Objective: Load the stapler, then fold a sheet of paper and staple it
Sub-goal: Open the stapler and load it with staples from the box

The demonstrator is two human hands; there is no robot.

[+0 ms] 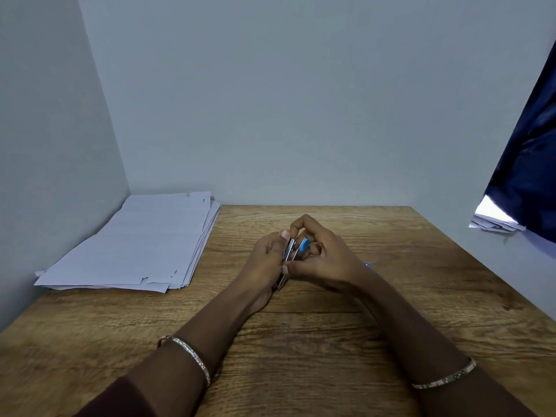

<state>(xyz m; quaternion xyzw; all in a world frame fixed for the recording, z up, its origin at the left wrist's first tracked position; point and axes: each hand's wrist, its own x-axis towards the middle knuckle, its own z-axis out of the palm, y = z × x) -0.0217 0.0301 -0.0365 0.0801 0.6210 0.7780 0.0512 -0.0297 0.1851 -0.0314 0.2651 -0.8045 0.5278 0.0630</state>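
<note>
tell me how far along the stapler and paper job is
Nothing looks finished yet. Both the left hand and the right hand hold the stapler over the table, apparently still loading it. The paper stack lies flat at the left; no sheet pulled out, folded or stapled.

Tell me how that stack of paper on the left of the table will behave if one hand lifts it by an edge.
The stack of paper is thin, loose sheets, so it would probably droop rather than stay flat. Its edges are already fanned and uneven, so sheets would likely slide apart. It looks light, though awkward for a single hand.
</note>
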